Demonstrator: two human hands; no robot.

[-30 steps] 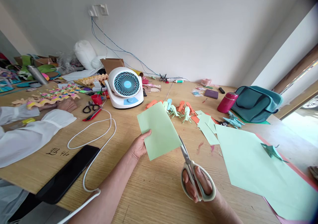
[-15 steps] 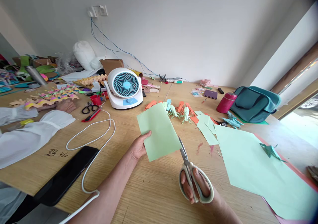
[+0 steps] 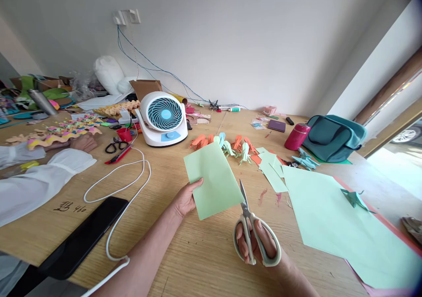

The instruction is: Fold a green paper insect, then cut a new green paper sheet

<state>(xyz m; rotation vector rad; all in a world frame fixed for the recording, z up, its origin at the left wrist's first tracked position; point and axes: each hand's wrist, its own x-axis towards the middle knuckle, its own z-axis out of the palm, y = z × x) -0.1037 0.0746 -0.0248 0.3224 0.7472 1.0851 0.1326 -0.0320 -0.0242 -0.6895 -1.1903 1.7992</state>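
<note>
My left hand [image 3: 185, 199] pinches the lower left edge of a light green paper sheet [image 3: 212, 179], holding it tilted above the wooden table [image 3: 204, 253]. My right hand [image 3: 260, 246] grips white-handled scissors [image 3: 252, 229]. Their blades point up and away, and the tips lie just by the sheet's lower right edge. The blades look nearly closed.
A large pale green sheet [image 3: 332, 222] lies at right over a red one. Folded paper figures [image 3: 235, 145], a white fan [image 3: 163, 119], a pink bottle [image 3: 296, 135] and a teal bag [image 3: 332, 137] sit behind. A black phone [image 3: 82, 237] with a white cable [image 3: 121, 187] lies at left near another person's white sleeves [image 3: 39, 182].
Both hands, the sheet and the scissors have stayed together and shifted only slightly, mostly with the camera. The scissors have edged a little closer to the sheet's lower right edge.
</note>
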